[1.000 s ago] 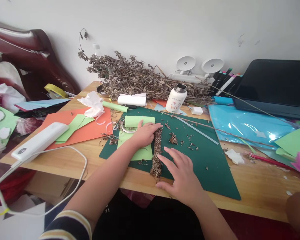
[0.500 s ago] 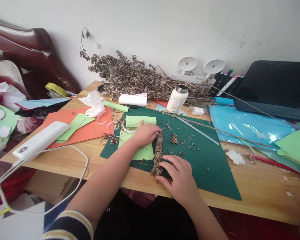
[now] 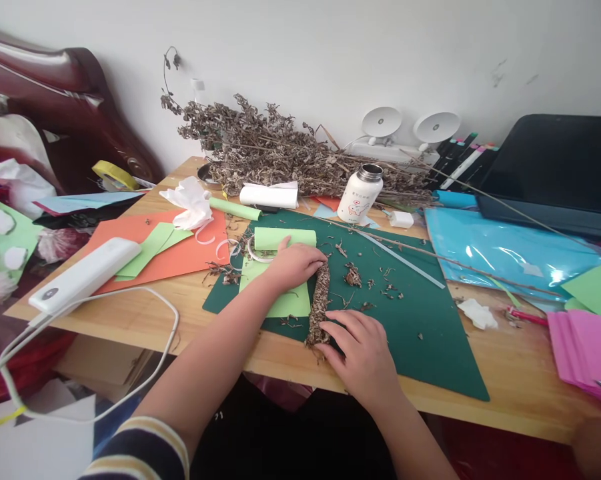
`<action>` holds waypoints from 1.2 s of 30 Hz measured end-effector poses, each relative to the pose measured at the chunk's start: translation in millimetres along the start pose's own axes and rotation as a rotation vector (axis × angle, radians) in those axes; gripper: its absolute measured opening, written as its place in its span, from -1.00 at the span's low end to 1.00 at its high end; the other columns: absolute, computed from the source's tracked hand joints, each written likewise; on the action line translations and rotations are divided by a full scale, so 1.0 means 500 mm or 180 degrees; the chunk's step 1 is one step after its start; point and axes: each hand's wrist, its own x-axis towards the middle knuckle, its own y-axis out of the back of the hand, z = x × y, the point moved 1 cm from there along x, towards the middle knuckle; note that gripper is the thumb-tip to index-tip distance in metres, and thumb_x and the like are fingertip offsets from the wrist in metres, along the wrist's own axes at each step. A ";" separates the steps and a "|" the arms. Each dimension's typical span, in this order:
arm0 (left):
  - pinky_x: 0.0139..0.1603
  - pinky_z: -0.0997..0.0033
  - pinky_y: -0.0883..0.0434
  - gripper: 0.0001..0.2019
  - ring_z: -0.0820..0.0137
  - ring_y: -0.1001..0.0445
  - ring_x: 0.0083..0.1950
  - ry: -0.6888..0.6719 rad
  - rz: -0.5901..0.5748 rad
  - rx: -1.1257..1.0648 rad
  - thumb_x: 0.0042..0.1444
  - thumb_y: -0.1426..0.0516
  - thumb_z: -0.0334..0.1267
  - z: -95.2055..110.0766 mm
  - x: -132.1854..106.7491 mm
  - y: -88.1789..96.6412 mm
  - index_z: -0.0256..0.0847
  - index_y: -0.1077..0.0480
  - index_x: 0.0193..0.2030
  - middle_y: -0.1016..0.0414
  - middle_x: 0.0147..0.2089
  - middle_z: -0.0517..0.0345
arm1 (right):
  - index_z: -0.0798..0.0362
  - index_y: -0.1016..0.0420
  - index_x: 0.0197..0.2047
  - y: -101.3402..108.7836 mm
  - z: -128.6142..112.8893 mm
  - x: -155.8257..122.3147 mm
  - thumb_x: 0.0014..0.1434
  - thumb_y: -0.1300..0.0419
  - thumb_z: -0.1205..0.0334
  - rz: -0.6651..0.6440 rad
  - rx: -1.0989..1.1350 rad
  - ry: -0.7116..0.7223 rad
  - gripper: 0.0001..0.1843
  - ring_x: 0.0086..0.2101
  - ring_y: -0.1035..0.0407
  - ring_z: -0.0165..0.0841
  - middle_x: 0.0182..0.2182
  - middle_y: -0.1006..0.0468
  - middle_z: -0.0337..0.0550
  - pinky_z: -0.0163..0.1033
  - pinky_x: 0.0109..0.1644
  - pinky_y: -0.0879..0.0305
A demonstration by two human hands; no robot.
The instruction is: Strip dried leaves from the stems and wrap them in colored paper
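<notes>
Evening out the brown strip [image 3: 321, 293], lying near to far on the green mat [image 3: 420, 360], seems the step in hand, the right hand [image 3: 363, 350] loosely parted at its near end, the left hand [image 3: 295, 265] at the far end, grip unclear, and the next move calls for gentle pressure.

We see an open white bottle [image 3: 359, 199] near the back. On the right, we spot pens [image 3: 461, 167] beside a black screen [image 3: 555, 167], and a shiny blue packet [image 3: 495, 243] in front. We find yellow tape [image 3: 114, 175] far left.
</notes>
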 end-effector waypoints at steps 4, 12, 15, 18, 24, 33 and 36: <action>0.12 0.12 0.24 -0.76 0.41 -0.30 -0.08 -0.0080 -0.0015 -0.0010 0.07 0.11 -0.23 0.001 0.001 0.000 -0.05 -0.36 -0.26 -0.42 -0.15 0.29 | 0.02 -0.36 -0.19 0.000 0.001 0.000 0.00 -0.10 0.24 0.0010 -0.0044 0.0055 -0.75 -0.18 -0.22 -0.27 -0.19 -0.42 -0.15 -0.13 -0.14 -0.09; 0.13 0.13 0.26 -0.76 0.42 -0.29 -0.08 -0.0140 -0.0078 0.0007 0.06 0.10 -0.15 0.001 0.000 0.002 -0.07 -0.36 -0.27 -0.41 -0.15 0.30 | -0.10 -0.36 -0.14 -0.005 0.000 -0.001 0.06 -0.03 0.23 -0.0154 -0.0216 0.0196 -0.74 -0.13 -0.18 -0.28 -0.13 -0.40 -0.28 -0.14 -0.11 -0.07; 0.13 0.14 0.23 -0.77 0.43 -0.30 -0.10 -0.0188 -0.0072 -0.0007 0.06 0.09 -0.15 0.002 -0.001 0.003 -0.10 -0.35 -0.28 -0.42 -0.17 0.29 | -0.11 -0.38 -0.17 -0.006 0.000 -0.003 0.06 -0.03 0.24 -0.0154 -0.0249 0.0185 -0.76 -0.14 -0.18 -0.29 -0.12 -0.40 -0.31 -0.15 -0.12 -0.07; 0.12 0.17 0.14 -0.78 0.44 -0.32 -0.14 -0.0257 -0.0087 -0.0019 0.05 0.07 -0.17 0.001 0.001 0.003 -0.12 -0.35 -0.30 -0.42 -0.21 0.28 | -0.11 -0.38 -0.18 -0.008 0.000 -0.001 0.05 -0.04 0.24 -0.0158 -0.0254 0.0170 -0.77 -0.14 -0.18 -0.30 -0.13 -0.41 -0.32 -0.16 -0.12 -0.08; -0.14 0.45 -0.24 -0.77 0.42 -0.33 -0.17 -0.0374 -0.0160 -0.0140 0.05 0.07 -0.23 -0.005 0.008 -0.005 -0.19 -0.37 -0.28 -0.41 -0.20 0.18 | -0.09 -0.39 -0.21 -0.014 0.000 0.007 0.05 -0.04 0.27 -0.0185 -0.0219 0.0177 -0.78 -0.15 -0.18 -0.32 -0.15 -0.42 -0.31 -0.17 -0.12 -0.07; -0.16 0.48 -0.27 -0.79 0.42 -0.35 -0.17 -0.0449 -0.0124 -0.0251 0.03 0.04 -0.28 -0.007 0.008 -0.010 -0.20 -0.39 -0.29 -0.44 -0.22 0.19 | -0.10 -0.39 -0.22 -0.014 0.004 0.012 0.04 -0.05 0.30 -0.0298 -0.0146 0.0100 -0.78 -0.16 -0.19 -0.32 -0.14 -0.42 -0.33 -0.18 -0.13 -0.05; -0.15 0.48 -0.28 -0.79 0.43 -0.35 -0.17 -0.0433 -0.0127 -0.0286 0.03 0.03 -0.28 -0.007 0.008 -0.010 -0.20 -0.40 -0.30 -0.44 -0.22 0.19 | -0.10 -0.39 -0.22 -0.014 0.004 0.014 0.04 -0.05 0.29 -0.0306 -0.0171 0.0089 -0.79 -0.16 -0.19 -0.32 -0.15 -0.43 -0.33 -0.18 -0.13 -0.05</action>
